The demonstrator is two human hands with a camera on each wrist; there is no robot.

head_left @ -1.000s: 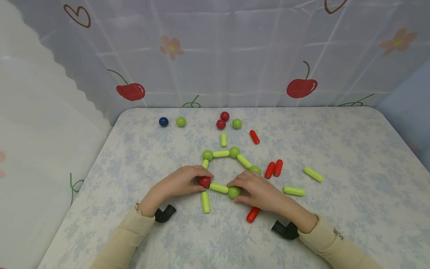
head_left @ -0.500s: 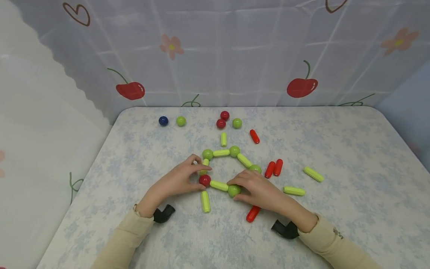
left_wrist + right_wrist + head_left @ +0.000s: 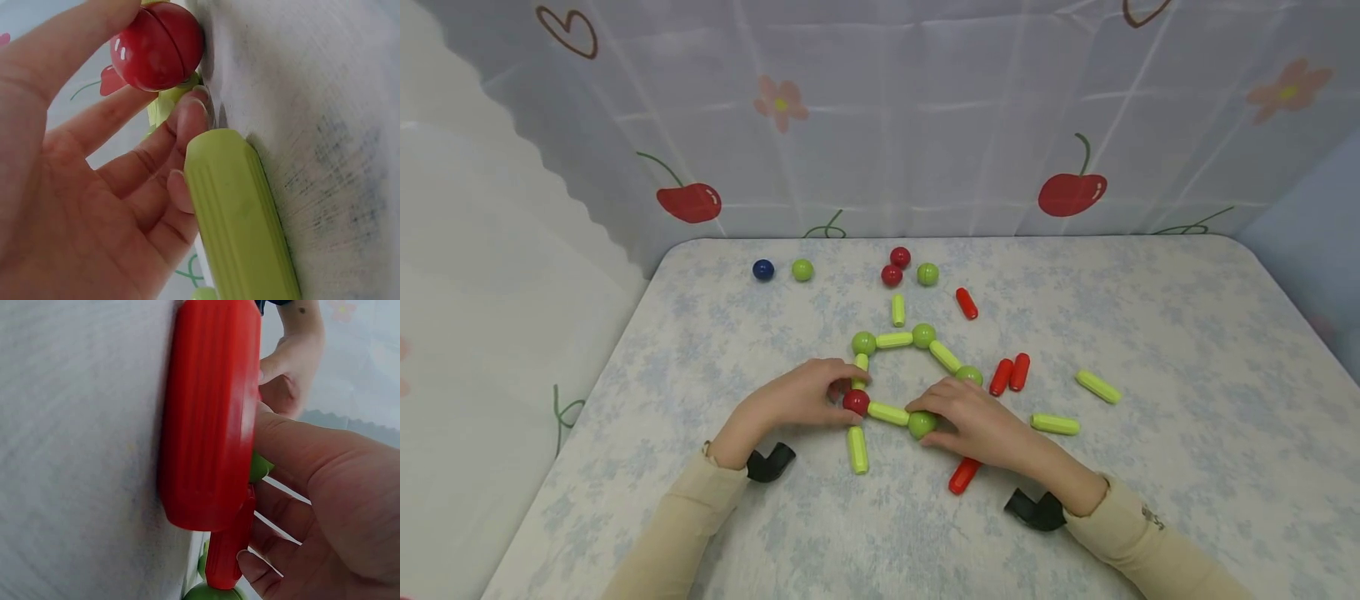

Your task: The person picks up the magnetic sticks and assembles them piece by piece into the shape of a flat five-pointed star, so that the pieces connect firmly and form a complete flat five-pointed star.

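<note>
The left hand (image 3: 805, 395), fingers spread a moment ago, has closed in, thumb and fingers curled about the red ball (image 3: 856, 402), index over a rod (image 3: 861, 361); I'd guess that corner of the ring (image 3: 894, 340) is being firmed up. The right hand (image 3: 976, 418) pinches a green ball (image 3: 920, 426), the ring sitting well in from the tabletop (image 3: 1187, 333)'s far edge.

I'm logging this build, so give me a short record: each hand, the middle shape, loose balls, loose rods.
Left hand: around the red ball, thumb touching it
Right hand: pinching a green ball
Middle shape: ring-like outline of balls and rods, partly behind right hand
Loose balls: one blue, two red, two green
Loose rods: four green, four red
</note>
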